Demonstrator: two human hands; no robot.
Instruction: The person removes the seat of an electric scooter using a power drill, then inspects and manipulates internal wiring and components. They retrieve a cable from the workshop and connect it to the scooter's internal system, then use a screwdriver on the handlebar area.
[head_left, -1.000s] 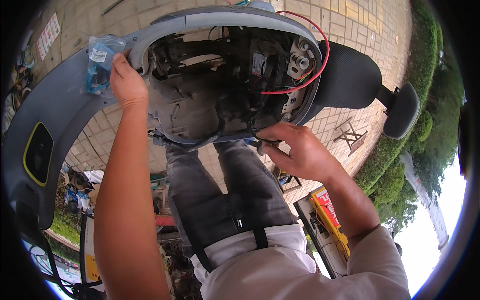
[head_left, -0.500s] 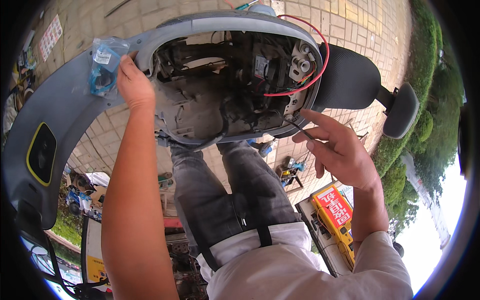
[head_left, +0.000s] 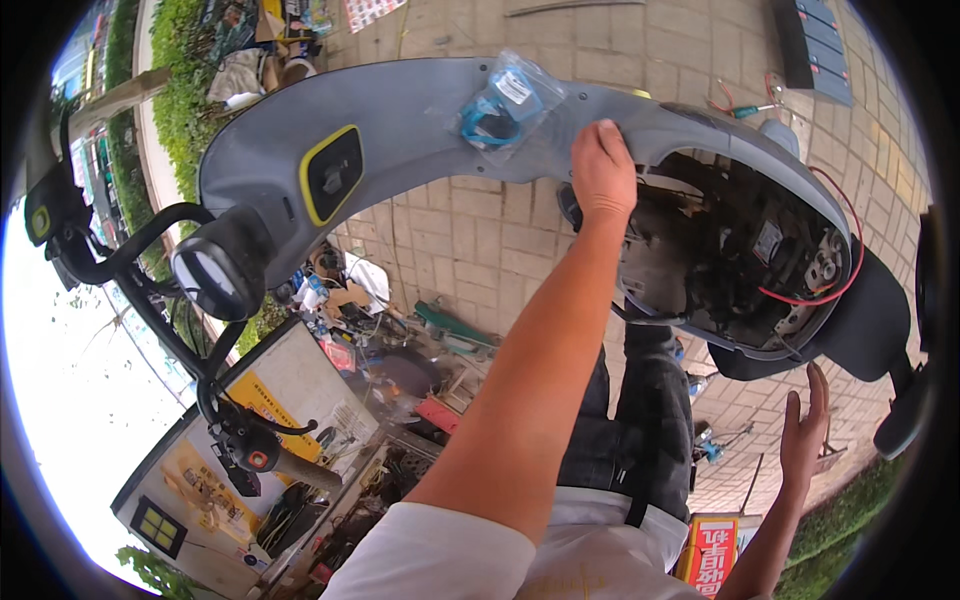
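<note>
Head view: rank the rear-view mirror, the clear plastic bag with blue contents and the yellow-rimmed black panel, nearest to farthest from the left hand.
From the left hand:
1. Clear plastic bag: just left, on the grey bodywork.
2. Yellow-rimmed black panel: farther left.
3. Rear-view mirror: farthest left, lower.

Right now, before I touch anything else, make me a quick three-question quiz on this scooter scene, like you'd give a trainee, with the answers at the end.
1. Where does the clear bag lie?
A) On the paving
B) On the scooter's grey body
C) Inside the open compartment

2. True or false: the right hand is gripping the red cable.

3. Which hand touches the grey body beside the opening?

Key:
1. B.
2. False; that hand is open, with nothing visible in it.
3. The left hand.
</note>
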